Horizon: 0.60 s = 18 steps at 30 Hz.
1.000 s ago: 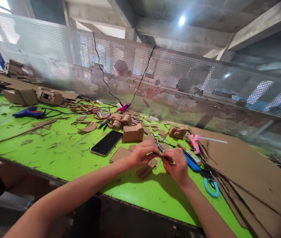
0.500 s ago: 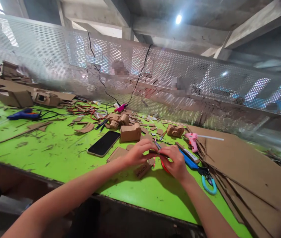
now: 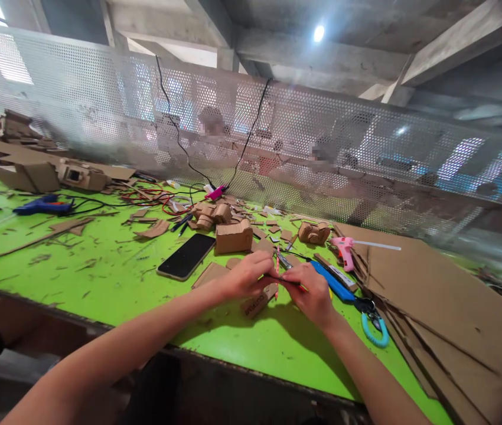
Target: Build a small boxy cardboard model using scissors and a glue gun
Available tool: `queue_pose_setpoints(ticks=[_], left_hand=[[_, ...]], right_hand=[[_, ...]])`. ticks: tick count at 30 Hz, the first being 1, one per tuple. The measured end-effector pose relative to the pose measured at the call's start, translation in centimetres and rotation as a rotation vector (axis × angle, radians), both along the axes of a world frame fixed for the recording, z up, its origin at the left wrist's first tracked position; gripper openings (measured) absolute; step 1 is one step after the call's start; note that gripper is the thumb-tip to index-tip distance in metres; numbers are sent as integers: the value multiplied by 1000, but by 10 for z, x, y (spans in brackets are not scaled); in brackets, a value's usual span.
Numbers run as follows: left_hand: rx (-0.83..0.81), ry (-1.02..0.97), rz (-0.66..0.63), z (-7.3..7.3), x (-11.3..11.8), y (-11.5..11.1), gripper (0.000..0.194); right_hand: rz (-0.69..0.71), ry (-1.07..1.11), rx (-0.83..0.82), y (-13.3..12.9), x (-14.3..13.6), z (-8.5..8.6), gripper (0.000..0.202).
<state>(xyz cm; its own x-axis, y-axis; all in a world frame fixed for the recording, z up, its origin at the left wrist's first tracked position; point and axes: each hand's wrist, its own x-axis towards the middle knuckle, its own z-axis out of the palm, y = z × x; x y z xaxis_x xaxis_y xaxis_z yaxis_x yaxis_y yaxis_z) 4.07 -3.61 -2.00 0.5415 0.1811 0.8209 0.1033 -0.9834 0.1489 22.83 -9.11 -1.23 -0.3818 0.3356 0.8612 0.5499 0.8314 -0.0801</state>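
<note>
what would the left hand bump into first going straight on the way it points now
Probably the right hand: the left hand points across toward it, with a thin dark piece held between them. Depth is unclear in this single view.

From afar I am watching a craft workshop: cardboard sheets [image 3: 437,283], scraps [image 3: 155,229] and a pink glue gun [image 3: 344,251] are cluttering a green bench [image 3: 233,339] under concrete beams [image 3: 286,53].

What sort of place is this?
Probably a craft or model-making workshop: a pink glue gun lies on the green tabletop, near a camera-shaped cardboard model and large cardboard sheets. Could also be a school classroom; the view doesn't settle it.
</note>
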Motion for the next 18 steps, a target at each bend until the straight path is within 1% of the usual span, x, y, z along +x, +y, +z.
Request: queue_pose_setpoints(ticks=[4,7,10,13,16,18], left_hand=[[-23,-34,38,1,0,4,20],[-41,-63,4,1,-1,11,23],[-60,-107,-45,1,-1,16,19],[-4,-134,-40,1,-2,19,18],[79,-102,19,0,-3,19,15],[103,-76,53,0,-3,17,15]], right_hand=[[-26,-62,45,3,-1,0,11],[-59,-93,20,4,1,0,10],[-73,-59,3,2,3,3,12],[-81,-8,30,0,4,4,14],[-76,-18,39,-1,5,4,14],[-67,-24,35,-1,5,3,15]])
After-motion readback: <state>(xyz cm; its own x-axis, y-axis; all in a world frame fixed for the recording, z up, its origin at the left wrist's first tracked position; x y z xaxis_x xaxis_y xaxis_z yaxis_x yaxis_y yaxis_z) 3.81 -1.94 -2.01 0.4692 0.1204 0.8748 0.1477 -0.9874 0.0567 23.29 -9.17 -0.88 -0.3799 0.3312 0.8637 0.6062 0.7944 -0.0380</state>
